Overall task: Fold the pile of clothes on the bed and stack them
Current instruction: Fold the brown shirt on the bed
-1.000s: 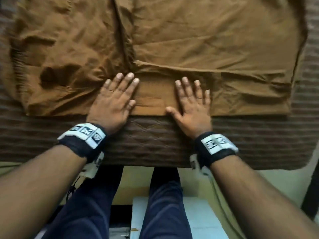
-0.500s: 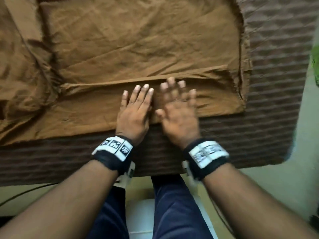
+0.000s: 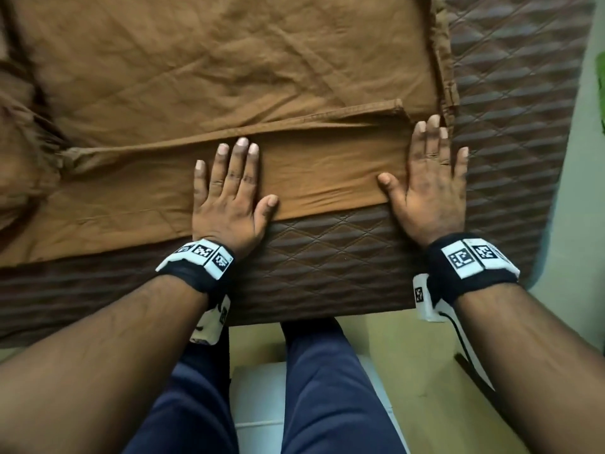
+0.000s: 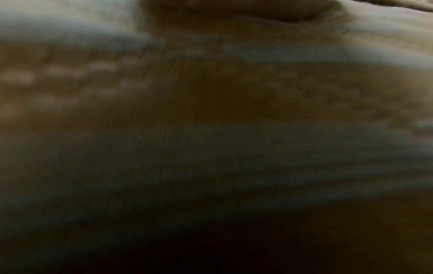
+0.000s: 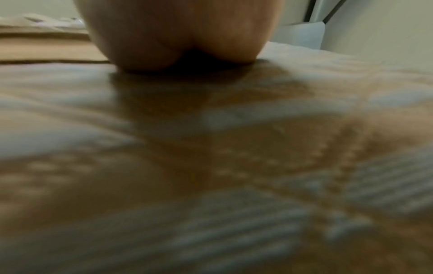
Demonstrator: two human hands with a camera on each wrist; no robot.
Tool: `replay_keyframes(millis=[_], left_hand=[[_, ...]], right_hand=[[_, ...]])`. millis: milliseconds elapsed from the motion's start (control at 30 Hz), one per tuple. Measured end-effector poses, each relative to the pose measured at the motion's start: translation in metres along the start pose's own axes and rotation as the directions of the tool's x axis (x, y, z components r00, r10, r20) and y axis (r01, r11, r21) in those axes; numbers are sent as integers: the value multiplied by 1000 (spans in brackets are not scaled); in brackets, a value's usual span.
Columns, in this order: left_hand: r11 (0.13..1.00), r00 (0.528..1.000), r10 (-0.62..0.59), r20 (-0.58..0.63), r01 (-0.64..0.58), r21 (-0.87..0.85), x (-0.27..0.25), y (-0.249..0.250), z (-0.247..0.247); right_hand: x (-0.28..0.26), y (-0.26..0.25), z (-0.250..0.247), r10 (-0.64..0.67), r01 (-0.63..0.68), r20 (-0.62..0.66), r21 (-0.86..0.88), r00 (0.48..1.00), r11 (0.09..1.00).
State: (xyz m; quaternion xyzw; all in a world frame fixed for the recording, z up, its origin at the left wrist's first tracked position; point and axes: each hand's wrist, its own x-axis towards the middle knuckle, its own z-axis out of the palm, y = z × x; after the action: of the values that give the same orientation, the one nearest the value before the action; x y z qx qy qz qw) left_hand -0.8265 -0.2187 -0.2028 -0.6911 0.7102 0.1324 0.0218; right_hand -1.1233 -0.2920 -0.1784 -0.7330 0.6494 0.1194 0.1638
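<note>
Three cameras: one overhead from the head, two skimming the bed from the wrists.

The head view looked steeply down from above the person's standing body, facing forward over the near edge of the quilted brown bed cover [image 3: 327,257], taking in both forearms, the left hand [image 3: 229,198] and right hand [image 3: 425,191] flat on the brown garment [image 3: 229,77], and the floor below. The left wrist view sat pressed almost against the cover [image 4: 211,148], dark and badly blurred. The right wrist view lay just as low, facing along the cover [image 5: 211,166] to the heel of the right hand [image 5: 180,37], with the garment's edge [image 5: 46,50] beyond: cover and garment were shared with the head view.
</note>
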Motion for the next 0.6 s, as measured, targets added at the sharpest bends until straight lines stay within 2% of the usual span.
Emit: replay_keyframes(millis=[67,100,200,267,367,467,600], left_hand=[[1000,1000,-5,14,5,0,-1,1,1],[1000,1000,-5,17,5,1,-1,1,2],[1000,1000,6,3,-6,5,-1,3,2],[1000,1000,17,-23,-16,19,-2,2,2],[1000,998,29,-52,-28,13,-3,0,-2],[996,996,84,1,-84,34,-3,-17,-10],[996,996,67,56,-70,59,-30,-98,-24]], right_hand=[[-9,-22,-6,66,-67,-47,-37,997,997],[-15,-38,-8,42,-46,-84,-50,996,998],[-27,-102,1,-240,239,-150,-27,959,971],[-19,-143,12,-325,333,-129,39,937,942],[0,-164,16,-235,237,-41,60,971,970],[2,-153,21,-190,190,-7,-20,982,982],[1,-158,20,-161,163,55,-25,985,986]])
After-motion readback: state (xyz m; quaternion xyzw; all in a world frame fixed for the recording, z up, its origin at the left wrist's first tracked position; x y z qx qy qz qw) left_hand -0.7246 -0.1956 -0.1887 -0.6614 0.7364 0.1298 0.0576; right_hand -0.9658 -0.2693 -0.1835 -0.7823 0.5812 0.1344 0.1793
